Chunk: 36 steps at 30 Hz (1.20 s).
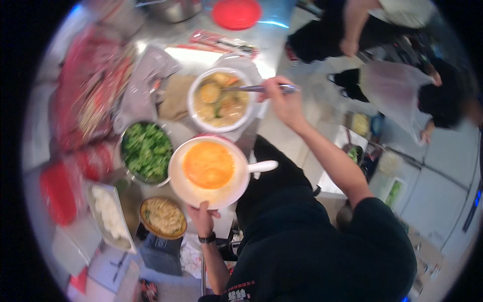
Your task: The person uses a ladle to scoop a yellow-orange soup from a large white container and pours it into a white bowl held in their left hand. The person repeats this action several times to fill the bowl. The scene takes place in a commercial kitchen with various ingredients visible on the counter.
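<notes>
My right hand [281,100] grips a metal spoon [256,88], its bowl end in a white round container [192,102] of soup with yellow pieces and some greens. The container stands in a light plastic bag. My left hand [203,219] holds the rim of a white bowl [211,196] with a short handle, the handle pointing right. Orange liquid [208,165] lies in this bowl. The bowl is just below the soup container in the picture. Left of it is a metal bowl of chopped green herbs [146,153].
A brown bowl of pale minced food [164,217] and a tray of white food [109,213] stand at lower left. Wrapped skewers or chopsticks [107,98] lie at left. A red lid [236,14] is at the top. Two people stand at upper right, one with a plastic bag [394,90].
</notes>
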Motion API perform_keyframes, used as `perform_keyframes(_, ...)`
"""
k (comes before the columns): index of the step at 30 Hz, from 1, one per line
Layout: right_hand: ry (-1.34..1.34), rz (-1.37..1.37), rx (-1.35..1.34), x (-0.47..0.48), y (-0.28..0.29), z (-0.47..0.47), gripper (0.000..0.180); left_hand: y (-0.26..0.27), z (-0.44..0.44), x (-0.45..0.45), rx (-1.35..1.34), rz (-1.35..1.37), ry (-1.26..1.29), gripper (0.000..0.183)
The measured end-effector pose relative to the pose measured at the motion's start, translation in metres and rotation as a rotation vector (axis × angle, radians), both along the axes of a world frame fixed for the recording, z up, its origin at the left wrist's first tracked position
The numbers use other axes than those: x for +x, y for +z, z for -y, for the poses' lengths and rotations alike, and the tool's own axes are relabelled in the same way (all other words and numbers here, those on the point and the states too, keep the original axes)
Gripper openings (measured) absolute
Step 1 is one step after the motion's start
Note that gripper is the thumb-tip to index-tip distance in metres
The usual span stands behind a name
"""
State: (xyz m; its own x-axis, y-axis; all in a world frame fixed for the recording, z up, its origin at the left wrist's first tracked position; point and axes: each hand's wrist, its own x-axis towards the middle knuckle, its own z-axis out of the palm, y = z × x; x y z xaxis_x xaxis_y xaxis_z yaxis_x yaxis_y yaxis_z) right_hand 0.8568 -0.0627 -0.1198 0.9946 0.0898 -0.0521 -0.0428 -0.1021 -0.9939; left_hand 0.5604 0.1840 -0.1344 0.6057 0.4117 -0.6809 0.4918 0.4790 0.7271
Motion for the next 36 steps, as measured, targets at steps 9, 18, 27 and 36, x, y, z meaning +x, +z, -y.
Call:
perform_keyframes(9,0.014,0.097,-0.026,-0.021,0.053,0.013,0.022,0.006,-0.001,0.009,-0.051,0.080,-0.057,0.048)
perform_keyframes(18,0.172,0.074,-0.010,-0.080,0.096,0.027,0.022,0.006,-0.004,0.010,-0.069,0.102,-0.088,0.055)
perform_keyframes(27,0.634,0.389,-0.267,-0.139,0.079,0.019,0.016,0.010,-0.010,0.006,-0.095,0.090,-0.095,0.055)
perform_keyframes(36,0.622,0.443,-0.230,-0.146,0.084,0.026,0.013,0.006,-0.008,-0.001,-0.081,0.083,-0.098,0.051)
